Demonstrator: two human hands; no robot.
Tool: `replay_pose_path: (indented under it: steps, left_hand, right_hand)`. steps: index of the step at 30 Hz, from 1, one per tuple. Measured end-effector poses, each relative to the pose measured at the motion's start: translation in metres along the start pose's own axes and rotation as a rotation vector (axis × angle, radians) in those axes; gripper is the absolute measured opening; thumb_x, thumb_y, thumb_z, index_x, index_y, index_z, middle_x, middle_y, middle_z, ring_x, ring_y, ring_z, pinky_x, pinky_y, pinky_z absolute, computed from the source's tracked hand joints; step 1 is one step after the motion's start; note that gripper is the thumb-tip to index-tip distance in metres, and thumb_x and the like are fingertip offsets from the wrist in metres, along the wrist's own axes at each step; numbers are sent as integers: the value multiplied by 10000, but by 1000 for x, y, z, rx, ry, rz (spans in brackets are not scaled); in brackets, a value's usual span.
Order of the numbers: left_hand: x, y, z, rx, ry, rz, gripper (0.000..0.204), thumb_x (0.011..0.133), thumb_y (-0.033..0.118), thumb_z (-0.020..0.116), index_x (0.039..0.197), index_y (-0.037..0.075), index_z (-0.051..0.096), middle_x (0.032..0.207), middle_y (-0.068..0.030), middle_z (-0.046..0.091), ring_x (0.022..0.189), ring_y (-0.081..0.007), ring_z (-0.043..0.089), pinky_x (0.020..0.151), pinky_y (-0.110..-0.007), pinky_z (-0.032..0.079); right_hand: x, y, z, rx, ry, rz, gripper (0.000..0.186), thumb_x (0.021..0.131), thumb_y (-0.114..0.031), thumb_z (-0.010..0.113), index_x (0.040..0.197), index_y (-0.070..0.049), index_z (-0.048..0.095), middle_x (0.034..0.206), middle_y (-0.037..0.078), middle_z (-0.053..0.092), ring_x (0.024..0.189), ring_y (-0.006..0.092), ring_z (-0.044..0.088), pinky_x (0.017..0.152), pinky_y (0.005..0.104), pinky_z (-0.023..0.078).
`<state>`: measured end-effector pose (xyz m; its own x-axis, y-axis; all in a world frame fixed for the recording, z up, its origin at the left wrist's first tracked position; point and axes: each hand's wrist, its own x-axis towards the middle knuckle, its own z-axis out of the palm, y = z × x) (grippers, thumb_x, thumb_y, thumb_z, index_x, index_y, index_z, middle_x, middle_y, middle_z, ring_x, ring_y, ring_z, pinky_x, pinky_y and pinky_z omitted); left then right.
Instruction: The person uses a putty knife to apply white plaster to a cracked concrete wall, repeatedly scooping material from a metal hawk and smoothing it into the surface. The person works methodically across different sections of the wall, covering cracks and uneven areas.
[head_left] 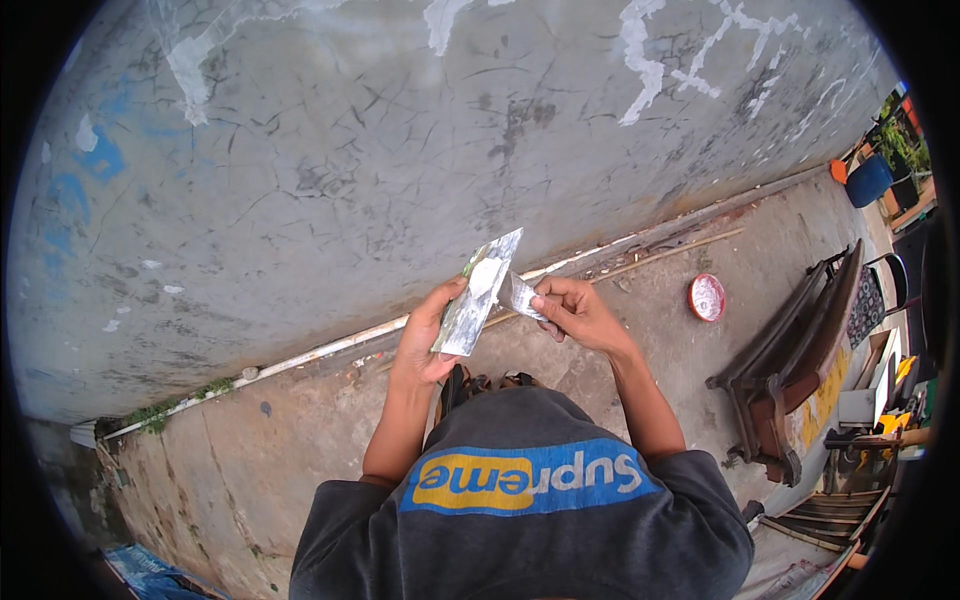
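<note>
My left hand (424, 338) grips a flat rectangular metal plate (460, 325), tilted in front of my chest and smeared with white. A lump of white putty (486, 274) sits on its upper half. Between thumb and fingers of my right hand (582, 314) is a small metal putty knife (522, 297). Its blade lies close beside the plate's right edge; whether they touch I cannot tell. Beyond both hands rises a grey, cracked wall (400, 150) with white patches on it.
A red-rimmed bowl (692, 299) with white residue stands on the concrete floor to the right. Farther right are a dark wooden bench (775, 405) and a blue drum (869, 182). A long thin pole (680, 252) lies near the wall's foot. Wooden slats (835, 515) are at lower right.
</note>
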<state>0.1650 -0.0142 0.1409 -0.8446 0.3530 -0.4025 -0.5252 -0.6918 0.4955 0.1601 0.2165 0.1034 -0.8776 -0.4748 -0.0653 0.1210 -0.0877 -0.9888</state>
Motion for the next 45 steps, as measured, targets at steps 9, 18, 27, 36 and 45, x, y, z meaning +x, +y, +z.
replay_pose_path:
  steps: [9, 18, 27, 36, 45]
  left_hand:
    - [17, 12, -9, 552, 21, 123, 392, 1006, 190, 417, 1321, -39, 458, 1014, -116, 676, 739, -129, 709, 425, -241, 528]
    - [38, 12, -29, 606, 40, -56, 430, 985, 216, 509, 1306, -68, 478, 903, -87, 669, 591, -91, 651, 360, -233, 472]
    - [56, 11, -44, 651, 84, -134, 299, 972, 203, 529, 1158, -31, 554, 857, -69, 671, 567, -90, 634, 370, -229, 447]
    - [76, -3, -71, 578, 177, -236, 257, 966, 185, 516, 1096, -24, 590, 837, -66, 670, 578, -103, 629, 397, -237, 453]
    - [54, -19, -80, 559, 96, 14, 428, 1019, 218, 402, 1378, -13, 434, 1208, -142, 624, 1034, -178, 669, 816, -322, 579]
  right_hand:
    - [-37, -51, -21, -674, 517, -217, 228, 952, -142, 631, 1163, -58, 652, 725, 56, 655, 535, 76, 526, 498, 255, 399]
    - [-23, -24, -23, -1036, 416, -462, 320, 887, -105, 663, 1205, -145, 676, 920, 104, 727, 634, 252, 661, 579, 344, 519]
    - [-28, -21, -13, -1202, 317, -382, 338, 879, -103, 662, 1214, -151, 676, 887, 85, 713, 666, 269, 672, 555, 362, 522]
    - [-42, -3, 6, -709, 192, -200, 293, 920, -131, 662, 1211, -95, 667, 831, 87, 701, 603, 208, 648, 528, 310, 493]
    - [-42, 14, -48, 401, 584, -152, 338, 975, -153, 605, 1280, -24, 542, 803, 41, 624, 635, 117, 581, 546, 247, 461]
